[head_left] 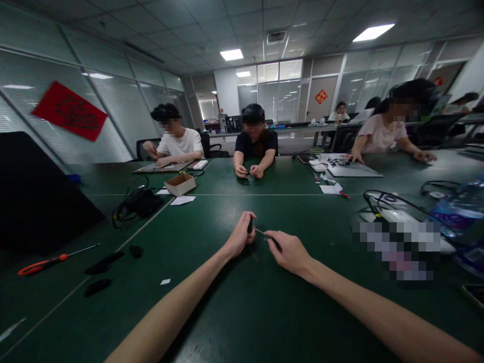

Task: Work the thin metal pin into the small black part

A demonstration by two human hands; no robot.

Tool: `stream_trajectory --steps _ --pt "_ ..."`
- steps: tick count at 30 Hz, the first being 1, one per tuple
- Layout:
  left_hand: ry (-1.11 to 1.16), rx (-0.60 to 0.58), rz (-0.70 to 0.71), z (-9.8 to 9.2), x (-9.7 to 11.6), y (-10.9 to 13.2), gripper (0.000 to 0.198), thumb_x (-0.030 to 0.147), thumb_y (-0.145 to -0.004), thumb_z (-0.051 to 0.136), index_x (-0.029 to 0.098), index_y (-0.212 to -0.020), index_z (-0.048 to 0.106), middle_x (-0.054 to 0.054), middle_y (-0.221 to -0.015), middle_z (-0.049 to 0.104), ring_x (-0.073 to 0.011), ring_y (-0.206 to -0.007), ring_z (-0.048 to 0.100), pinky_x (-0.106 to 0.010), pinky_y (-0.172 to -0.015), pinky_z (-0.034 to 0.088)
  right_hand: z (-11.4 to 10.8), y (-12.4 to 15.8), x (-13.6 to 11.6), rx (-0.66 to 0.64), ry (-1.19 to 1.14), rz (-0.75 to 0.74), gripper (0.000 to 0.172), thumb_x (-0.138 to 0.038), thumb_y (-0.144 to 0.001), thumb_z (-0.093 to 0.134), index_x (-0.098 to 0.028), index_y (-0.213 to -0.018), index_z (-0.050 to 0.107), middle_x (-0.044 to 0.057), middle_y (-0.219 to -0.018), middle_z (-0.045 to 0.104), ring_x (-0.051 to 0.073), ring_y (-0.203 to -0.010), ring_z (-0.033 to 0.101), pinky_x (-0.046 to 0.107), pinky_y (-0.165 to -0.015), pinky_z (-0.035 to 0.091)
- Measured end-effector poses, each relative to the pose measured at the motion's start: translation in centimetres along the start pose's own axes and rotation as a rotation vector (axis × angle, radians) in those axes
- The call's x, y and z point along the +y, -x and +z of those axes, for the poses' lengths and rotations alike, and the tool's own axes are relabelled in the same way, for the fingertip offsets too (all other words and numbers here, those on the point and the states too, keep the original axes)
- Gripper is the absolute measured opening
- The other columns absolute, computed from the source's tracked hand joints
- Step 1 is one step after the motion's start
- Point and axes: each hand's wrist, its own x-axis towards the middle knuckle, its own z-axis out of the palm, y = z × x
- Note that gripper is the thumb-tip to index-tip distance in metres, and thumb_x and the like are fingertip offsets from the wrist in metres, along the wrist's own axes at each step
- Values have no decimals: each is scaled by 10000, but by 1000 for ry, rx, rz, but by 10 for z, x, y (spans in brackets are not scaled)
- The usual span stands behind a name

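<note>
Above the green table (212,297), my left hand (239,237) is closed around a small black part (250,225), held upright with the thumb on top. Its exact kind is hard to make out. My right hand (290,251) grips a screwdriver (260,231) with a dark handle and thin metal shaft. The shaft points left, and its tip reaches the black part or the fingers beside it; contact cannot be made out. Over at the left lie an orange-handled screwdriver (56,261) and several black pieces (97,287).
A black panel (38,196) stands at far left. Past it are a cable bundle (141,201) and a small cardboard box (180,184). Plastic bottles (461,206) and a white device with cables (404,222) sit at right. Three people work across the table; others sit farther back.
</note>
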Motion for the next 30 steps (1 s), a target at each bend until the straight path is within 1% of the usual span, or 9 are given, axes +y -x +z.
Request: stream_trajectory --steps 6,10,13,20,25,30 --pt "2 15 -4 1 0 0 377 570 -864 351 227 -1002 420 81 -513 275 -53 -398 196 -138 -380 130 0 0 1 -45 -17 -13 310 -277 -941 370 -204 -1206 512 50 -941 607 127 -732 576 248 -648 482" --pt "20 38 -10 1 0 0 393 564 -857 377 213 -1024 436 76 -540 285 -48 -407 202 -138 -378 121 0 0 1 -49 8 -19 331 -278 -950 355 -204 -1241 493 51 -909 600 118 -702 567 231 -617 471" --pt "20 34 -23 -1 -2 0 409 562 -856 377 205 -1045 441 75 -546 293 -46 -404 197 -142 -375 124 0 0 1 -53 37 -26 342 -276 -950 357 -203 -1260 480 55 -917 594 119 -707 563 225 -614 466" --pt "-27 3 -41 -5 -7 -4 357 541 -862 366 193 -905 436 65 -540 319 -47 -405 217 -144 -380 137 0 2 2 -86 46 -33 363 -267 -949 358 -200 -1294 451 61 -964 587 100 -667 544 203 -558 449" --pt "-69 -10 -59 -6 -7 -4 369 546 -861 359 185 -873 434 61 -542 329 -49 -408 215 -148 -379 141 -1 3 1 -75 91 -48 368 -254 -941 369 -201 -1295 453 63 -962 588 108 -676 546 219 -581 454" --pt "-81 0 -69 -5 -5 -3 402 574 -859 337 183 -876 427 67 -529 306 -50 -408 208 -151 -383 139 -2 3 1 -74 64 -46 381 -270 -944 371 -213 -1316 435 66 -993 587 108 -681 556 210 -565 463"
